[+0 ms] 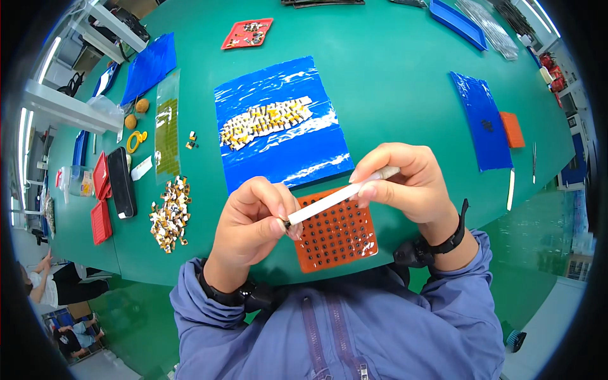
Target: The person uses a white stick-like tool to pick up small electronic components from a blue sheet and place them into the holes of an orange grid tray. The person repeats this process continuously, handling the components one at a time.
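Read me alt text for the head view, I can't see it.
A person's right hand holds a white stick with its tip at a small dark piece pinched in the left hand, above an orange tray dotted with dark spots. Beyond it, rows of small parts lie on a blue sheet; a pile sits on the green table to the left.

Above the orange tray dotted with dark rounds, your right hand grips a white stick, whose flat end reaches a small dark part pinched in your left hand. Beyond the tray, a blue sheet bears rows of white-and-yellow pieces; left of the tray sits a loose pile of similar pieces.
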A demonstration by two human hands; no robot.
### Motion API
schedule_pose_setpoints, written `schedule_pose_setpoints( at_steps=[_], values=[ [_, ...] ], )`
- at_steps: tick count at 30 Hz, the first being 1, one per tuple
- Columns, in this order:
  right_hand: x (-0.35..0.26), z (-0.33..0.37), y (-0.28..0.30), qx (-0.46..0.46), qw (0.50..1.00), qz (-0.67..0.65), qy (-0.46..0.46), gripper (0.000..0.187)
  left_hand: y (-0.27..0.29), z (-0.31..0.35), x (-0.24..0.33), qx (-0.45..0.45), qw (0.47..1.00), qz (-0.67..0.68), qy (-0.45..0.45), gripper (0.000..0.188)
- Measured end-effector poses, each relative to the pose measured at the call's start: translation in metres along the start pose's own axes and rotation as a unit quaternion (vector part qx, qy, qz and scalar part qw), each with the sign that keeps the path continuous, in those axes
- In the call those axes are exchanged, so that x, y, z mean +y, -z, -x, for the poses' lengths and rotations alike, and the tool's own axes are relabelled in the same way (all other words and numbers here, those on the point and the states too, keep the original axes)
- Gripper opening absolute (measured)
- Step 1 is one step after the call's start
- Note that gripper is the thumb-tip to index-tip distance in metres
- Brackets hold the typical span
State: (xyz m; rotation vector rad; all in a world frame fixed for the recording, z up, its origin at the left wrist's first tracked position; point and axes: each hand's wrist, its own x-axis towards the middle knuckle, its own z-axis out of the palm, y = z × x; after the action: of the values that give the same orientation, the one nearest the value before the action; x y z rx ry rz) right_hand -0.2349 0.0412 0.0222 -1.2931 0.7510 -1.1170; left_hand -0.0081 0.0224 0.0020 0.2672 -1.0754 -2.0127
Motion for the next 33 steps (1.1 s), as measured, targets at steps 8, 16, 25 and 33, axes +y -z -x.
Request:
schedule_pose_setpoints(
  at_steps=[8, 16, 25, 33],
  values=[
    [-0.0024, -0.0026, -0.0038, -0.003, 0.969, 0.204, 0.140, 0.007, -0.0011, 0.0025, -0.0038, 0.001, 0.999, 0.037, -0.031, 0.010],
    [-0.0053, 0.0013, -0.0042, -0.018, 0.945, 0.260, 0.198, 0.006, -0.0019, 0.0037, -0.0048, -0.010, 0.999, 0.042, -0.030, 0.010],
    [-0.0049, 0.0013, -0.0026, -0.040, 0.932, 0.297, 0.204, 0.006, -0.0016, 0.0048, -0.0038, -0.016, 0.998, 0.054, -0.024, 0.010],
    [-0.0018, -0.0003, -0.0061, -0.021, 0.926, 0.295, 0.233, 0.007, -0.0002, 0.0059, -0.0038, -0.022, 0.999, 0.044, -0.020, 0.010]
  ],
)
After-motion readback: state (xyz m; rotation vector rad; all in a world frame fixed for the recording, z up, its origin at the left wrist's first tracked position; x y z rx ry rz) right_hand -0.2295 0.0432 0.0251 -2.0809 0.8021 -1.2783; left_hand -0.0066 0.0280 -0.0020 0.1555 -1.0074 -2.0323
